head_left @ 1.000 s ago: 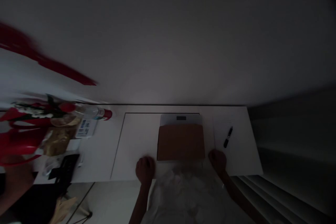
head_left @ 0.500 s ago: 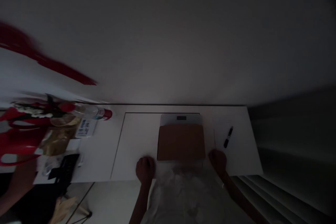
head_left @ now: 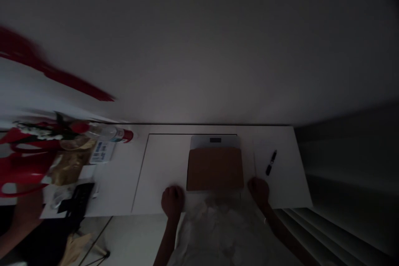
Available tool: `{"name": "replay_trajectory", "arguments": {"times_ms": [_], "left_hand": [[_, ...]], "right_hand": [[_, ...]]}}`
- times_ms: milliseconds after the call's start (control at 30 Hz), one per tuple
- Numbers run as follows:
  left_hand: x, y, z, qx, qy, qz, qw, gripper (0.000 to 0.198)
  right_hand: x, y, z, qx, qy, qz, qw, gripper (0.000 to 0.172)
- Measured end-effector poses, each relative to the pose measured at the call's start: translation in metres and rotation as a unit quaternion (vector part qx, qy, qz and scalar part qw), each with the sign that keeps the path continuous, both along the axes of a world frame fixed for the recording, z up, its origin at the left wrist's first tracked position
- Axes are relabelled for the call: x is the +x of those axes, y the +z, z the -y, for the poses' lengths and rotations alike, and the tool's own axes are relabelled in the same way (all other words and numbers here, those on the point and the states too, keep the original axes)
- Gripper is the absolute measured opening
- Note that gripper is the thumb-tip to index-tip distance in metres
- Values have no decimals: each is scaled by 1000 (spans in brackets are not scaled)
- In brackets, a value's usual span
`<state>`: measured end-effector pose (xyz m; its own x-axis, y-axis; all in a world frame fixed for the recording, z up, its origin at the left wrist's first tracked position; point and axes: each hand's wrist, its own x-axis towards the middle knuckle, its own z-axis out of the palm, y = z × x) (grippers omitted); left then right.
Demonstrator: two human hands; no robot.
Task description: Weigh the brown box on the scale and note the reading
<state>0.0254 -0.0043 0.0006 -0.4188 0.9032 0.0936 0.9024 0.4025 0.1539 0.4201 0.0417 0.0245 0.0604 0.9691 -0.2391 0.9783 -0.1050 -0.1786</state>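
My left hand [head_left: 172,200] rests as a closed fist on the white table, left of a brown cardboard-like rectangle [head_left: 215,169]. My right hand [head_left: 258,190], its fingers also curled in, lies on the table to the rectangle's right. Neither hand touches the rectangle, and nothing shows in either fist. Under the rectangle is a flat silver device with a small dark display [head_left: 215,140], perhaps a scale; only its far strip is uncovered. A black pen [head_left: 271,162] lies beyond my right hand, apart from it.
On the white table's [head_left: 118,183] left side are a bottle with a red cap [head_left: 109,132], a white box with blue print [head_left: 101,151], a brown packet [head_left: 67,168] and a black object [head_left: 79,199]. Another person's arm [head_left: 25,216] shows at far left by a red item [head_left: 25,170]. A wall rises behind.
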Motion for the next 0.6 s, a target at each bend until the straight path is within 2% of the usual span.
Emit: {"name": "replay_trajectory", "arguments": {"times_ms": [400, 600], "left_hand": [[0, 4, 0, -8, 12, 23, 1000, 27], [1, 4, 0, -7, 19, 39, 999, 26]], "right_hand": [[0, 4, 0, -6, 15, 0, 1000, 36], [2, 0, 2, -4, 7, -6, 1000, 35]]}}
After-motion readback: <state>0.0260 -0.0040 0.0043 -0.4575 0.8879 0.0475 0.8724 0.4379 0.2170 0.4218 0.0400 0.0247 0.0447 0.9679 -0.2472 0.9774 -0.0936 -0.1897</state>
